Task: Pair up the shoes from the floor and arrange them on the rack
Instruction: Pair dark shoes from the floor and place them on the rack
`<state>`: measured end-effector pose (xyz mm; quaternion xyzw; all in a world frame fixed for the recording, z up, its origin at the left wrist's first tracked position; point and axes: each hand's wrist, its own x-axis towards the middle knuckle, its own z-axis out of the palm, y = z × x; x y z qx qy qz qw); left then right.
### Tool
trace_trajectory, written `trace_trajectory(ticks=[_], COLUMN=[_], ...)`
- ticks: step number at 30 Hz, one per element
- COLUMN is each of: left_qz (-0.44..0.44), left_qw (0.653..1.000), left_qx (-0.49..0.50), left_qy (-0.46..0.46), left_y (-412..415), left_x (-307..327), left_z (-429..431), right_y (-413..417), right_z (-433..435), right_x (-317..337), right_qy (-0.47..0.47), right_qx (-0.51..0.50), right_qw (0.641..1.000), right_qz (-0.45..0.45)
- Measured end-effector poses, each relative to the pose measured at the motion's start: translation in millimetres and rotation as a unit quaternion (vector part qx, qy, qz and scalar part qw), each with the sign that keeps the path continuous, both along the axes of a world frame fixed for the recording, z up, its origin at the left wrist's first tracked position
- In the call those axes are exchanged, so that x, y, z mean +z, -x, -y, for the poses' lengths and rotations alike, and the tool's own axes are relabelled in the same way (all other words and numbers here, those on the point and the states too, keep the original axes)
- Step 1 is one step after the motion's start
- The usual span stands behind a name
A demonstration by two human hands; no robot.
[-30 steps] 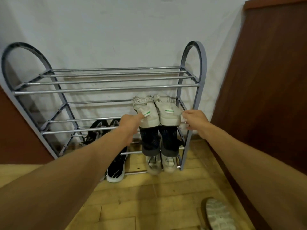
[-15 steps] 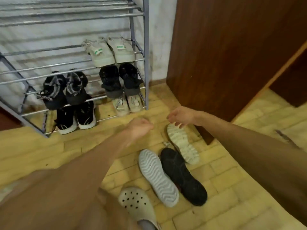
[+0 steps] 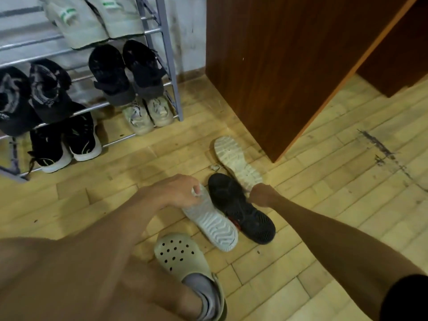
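Three shoes lie sole-up on the wooden floor in front of the metal rack (image 3: 171, 66): a white-soled shoe (image 3: 214, 224), a black shoe (image 3: 242, 210) pressed against it, and a cream-soled shoe (image 3: 234, 158) beyond them. My left hand (image 3: 176, 193) is closed over the far end of the white-soled shoe. My right hand (image 3: 262, 195) is curled at the near end of the cream-soled shoe, right beside the black shoe; its fingertips are hidden. The rack holds a white pair (image 3: 92, 22), a black pair (image 3: 125, 70), a beige pair (image 3: 148, 114), black sneakers (image 3: 67, 144) and a black-grey pair (image 3: 30, 96).
A tall brown wooden cabinet (image 3: 278, 66) stands right of the rack, its corner close to the cream-soled shoe. My foot in a beige clog (image 3: 183, 258) is planted just below the loose shoes. Scuffed parquet floor (image 3: 347, 181) stretches to the right.
My view dropped from the rack to the floor. Both hands left the white pair on the rack and came down onto the loose shoes, the left on the white-soled one, the right on the cream-soled one.
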<state>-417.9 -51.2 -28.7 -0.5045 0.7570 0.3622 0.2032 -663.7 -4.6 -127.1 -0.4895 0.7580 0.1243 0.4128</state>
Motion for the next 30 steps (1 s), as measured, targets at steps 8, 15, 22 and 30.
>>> trace_trajectory(ticks=[8,15,22,30], left_qz=[-0.002,-0.003,0.029,0.041], left_qw=[1.0,1.0,1.0,0.999], left_qx=[-0.012,-0.005,-0.003,0.014], left_qy=[-0.002,-0.003,0.01,0.0], left_y=[8,5,-5,-17], left_x=[-9,-4,3,5], left_z=[18,13,1,-10], right_y=[6,10,-11,-53], right_z=[-43,-35,-11,-10], right_x=[-40,-13,12,-20], right_qy=[-0.073,-0.115,0.068,0.174], right_qx=[-0.031,-0.096,0.061,0.041], right_qw=[0.997,0.981,0.995,0.983], right_qz=[0.001,0.123,0.033,0.035])
